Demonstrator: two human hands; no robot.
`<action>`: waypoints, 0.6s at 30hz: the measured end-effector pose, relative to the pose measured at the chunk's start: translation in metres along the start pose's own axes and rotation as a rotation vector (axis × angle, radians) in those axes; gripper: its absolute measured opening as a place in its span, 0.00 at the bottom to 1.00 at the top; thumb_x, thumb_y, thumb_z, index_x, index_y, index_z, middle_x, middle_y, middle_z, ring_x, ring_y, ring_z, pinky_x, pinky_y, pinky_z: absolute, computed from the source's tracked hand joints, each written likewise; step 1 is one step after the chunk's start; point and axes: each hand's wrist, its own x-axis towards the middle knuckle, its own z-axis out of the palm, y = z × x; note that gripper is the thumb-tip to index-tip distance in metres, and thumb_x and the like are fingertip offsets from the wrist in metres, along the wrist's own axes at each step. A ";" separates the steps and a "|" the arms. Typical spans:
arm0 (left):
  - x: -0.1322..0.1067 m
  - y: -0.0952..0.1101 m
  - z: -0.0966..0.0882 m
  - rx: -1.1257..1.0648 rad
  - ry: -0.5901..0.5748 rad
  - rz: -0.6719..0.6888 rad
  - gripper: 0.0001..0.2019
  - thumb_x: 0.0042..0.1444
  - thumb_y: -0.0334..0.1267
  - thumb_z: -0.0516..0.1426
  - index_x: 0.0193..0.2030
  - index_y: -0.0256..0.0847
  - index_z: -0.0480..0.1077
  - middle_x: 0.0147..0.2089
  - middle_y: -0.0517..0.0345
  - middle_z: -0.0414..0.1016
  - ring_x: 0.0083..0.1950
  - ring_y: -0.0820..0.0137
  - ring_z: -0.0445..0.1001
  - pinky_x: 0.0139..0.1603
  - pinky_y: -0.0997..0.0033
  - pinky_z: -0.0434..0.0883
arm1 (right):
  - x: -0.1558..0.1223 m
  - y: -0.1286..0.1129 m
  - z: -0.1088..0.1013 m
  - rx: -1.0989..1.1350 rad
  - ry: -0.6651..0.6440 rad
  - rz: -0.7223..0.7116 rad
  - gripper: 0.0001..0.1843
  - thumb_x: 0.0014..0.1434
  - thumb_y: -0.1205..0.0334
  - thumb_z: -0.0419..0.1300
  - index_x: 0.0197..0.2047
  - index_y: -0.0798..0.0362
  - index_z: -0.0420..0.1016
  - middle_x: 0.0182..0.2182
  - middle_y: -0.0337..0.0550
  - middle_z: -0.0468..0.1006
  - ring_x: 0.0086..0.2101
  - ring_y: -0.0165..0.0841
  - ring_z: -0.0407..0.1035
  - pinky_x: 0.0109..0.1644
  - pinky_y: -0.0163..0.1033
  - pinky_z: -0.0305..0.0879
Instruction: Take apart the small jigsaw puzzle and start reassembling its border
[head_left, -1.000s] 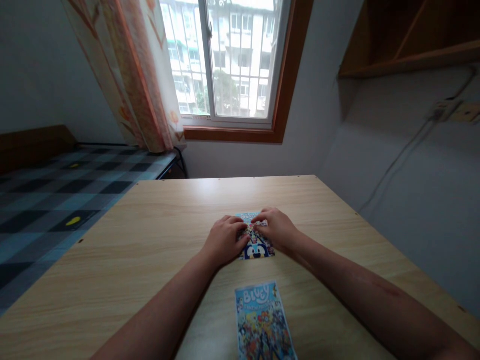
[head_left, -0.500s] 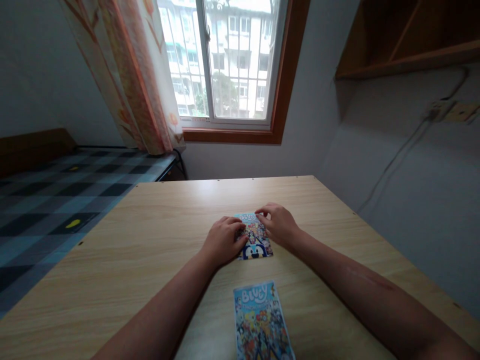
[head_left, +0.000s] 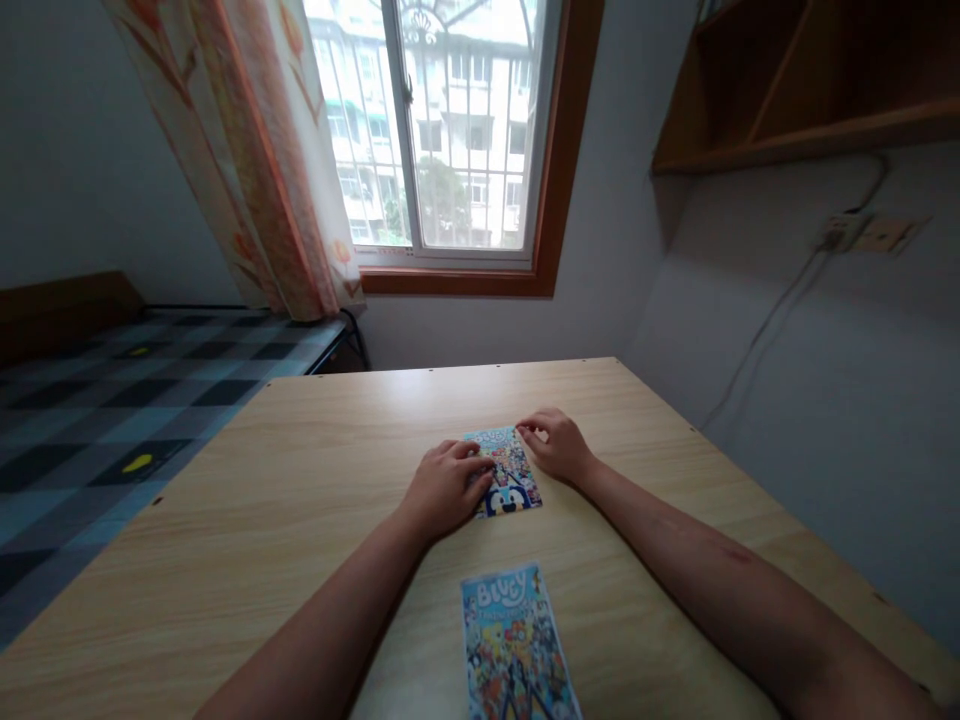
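Observation:
A colourful cartoon picture [head_left: 511, 500] with a blue dog's face along its near edge lies flat on the wooden table [head_left: 300, 480]. My left hand [head_left: 448, 485] rests over its left side, fingers spread and holding nothing. At its upper right corner is my right hand [head_left: 556, 445], with thumb and forefinger bent together in a pinch. Whatever may be between those fingertips is too small to make out. Closer to me lies a second, larger picture sheet [head_left: 516, 640] printed "BLUEY", cut off by the bottom of the view; neither hand touches it.
Left of the table stands a bed with a checked cover [head_left: 172, 400]. Beyond the table's far edge are a barred window [head_left: 472, 150] and a patterned curtain [head_left: 262, 170]. A wooden wall shelf [head_left: 810, 140] and a socket with a cable [head_left: 844, 232] are on the right.
The view has shifted slightly. My right hand has stayed by the picture's upper right corner, its thumb and forefinger drawn closer together. My left hand still lies on the left side.

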 end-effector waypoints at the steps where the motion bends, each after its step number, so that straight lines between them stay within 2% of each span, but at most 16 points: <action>1: 0.000 -0.002 0.001 -0.015 0.035 -0.012 0.13 0.63 0.41 0.57 0.51 0.49 0.79 0.53 0.49 0.78 0.52 0.58 0.75 0.55 0.51 0.72 | -0.003 -0.007 -0.001 0.009 -0.021 -0.051 0.11 0.65 0.61 0.58 0.40 0.53 0.82 0.37 0.47 0.80 0.42 0.36 0.71 0.52 0.40 0.63; 3: 0.001 -0.008 0.002 -0.066 0.141 -0.071 0.15 0.64 0.39 0.55 0.53 0.44 0.78 0.53 0.47 0.78 0.54 0.59 0.75 0.57 0.52 0.72 | -0.011 -0.023 -0.003 0.016 -0.107 -0.139 0.11 0.65 0.59 0.59 0.43 0.52 0.82 0.41 0.47 0.80 0.44 0.37 0.70 0.53 0.42 0.62; 6: 0.003 -0.018 -0.001 -0.161 0.306 -0.232 0.16 0.66 0.39 0.50 0.50 0.39 0.77 0.50 0.47 0.79 0.53 0.60 0.76 0.57 0.55 0.72 | -0.028 -0.043 -0.009 -0.036 -0.248 -0.197 0.14 0.64 0.55 0.61 0.50 0.49 0.81 0.46 0.47 0.80 0.47 0.39 0.70 0.55 0.44 0.61; 10: 0.005 -0.029 -0.006 -0.234 0.384 -0.390 0.19 0.66 0.43 0.48 0.48 0.38 0.77 0.48 0.47 0.80 0.51 0.58 0.77 0.55 0.55 0.73 | -0.052 -0.047 -0.029 -0.140 -0.312 -0.159 0.15 0.64 0.52 0.61 0.51 0.47 0.80 0.49 0.48 0.80 0.50 0.41 0.70 0.56 0.46 0.60; 14: 0.006 -0.034 -0.006 -0.270 0.382 -0.436 0.20 0.64 0.45 0.48 0.47 0.38 0.77 0.49 0.46 0.80 0.53 0.57 0.76 0.56 0.55 0.72 | -0.076 -0.012 -0.060 -0.234 -0.272 -0.042 0.15 0.63 0.56 0.61 0.52 0.48 0.80 0.53 0.48 0.79 0.52 0.41 0.71 0.58 0.47 0.60; 18: 0.008 -0.036 -0.005 -0.292 0.402 -0.493 0.22 0.63 0.47 0.47 0.47 0.38 0.77 0.49 0.47 0.80 0.53 0.56 0.76 0.57 0.55 0.71 | -0.089 0.049 -0.094 -0.357 -0.198 0.113 0.17 0.63 0.62 0.58 0.53 0.51 0.79 0.55 0.48 0.78 0.55 0.41 0.70 0.62 0.47 0.61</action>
